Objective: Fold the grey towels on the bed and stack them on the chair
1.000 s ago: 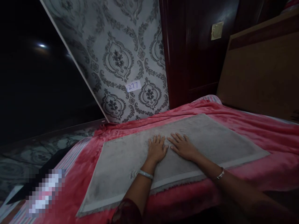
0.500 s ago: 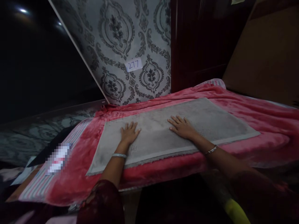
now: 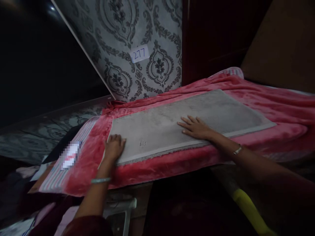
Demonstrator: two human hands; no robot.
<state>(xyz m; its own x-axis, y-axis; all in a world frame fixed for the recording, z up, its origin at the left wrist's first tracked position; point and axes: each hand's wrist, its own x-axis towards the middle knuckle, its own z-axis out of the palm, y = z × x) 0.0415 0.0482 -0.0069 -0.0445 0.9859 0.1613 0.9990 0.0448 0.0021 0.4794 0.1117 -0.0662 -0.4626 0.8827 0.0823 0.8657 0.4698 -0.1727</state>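
A grey rectangular cloth that looks like a towel lies spread flat on a pink plush blanket. At the cloth's left edge rests my left hand, palm down with its fingers stretched out. Palm down as well, my right hand lies on the middle of the cloth, fingers spread. Neither hand grips anything. A small embossed mark shows on the cloth between the hands, nearer the left one.
A blurred white item lies on the blanket's striped border at the left. Behind stands a patterned wall bearing a paper marked 277. A large dark screen is at left. Something yellow shows below right.
My left hand has slid left across the cloth to its edge. My right hand stays near the middle, slightly shifted. The view has tilted a little downward.
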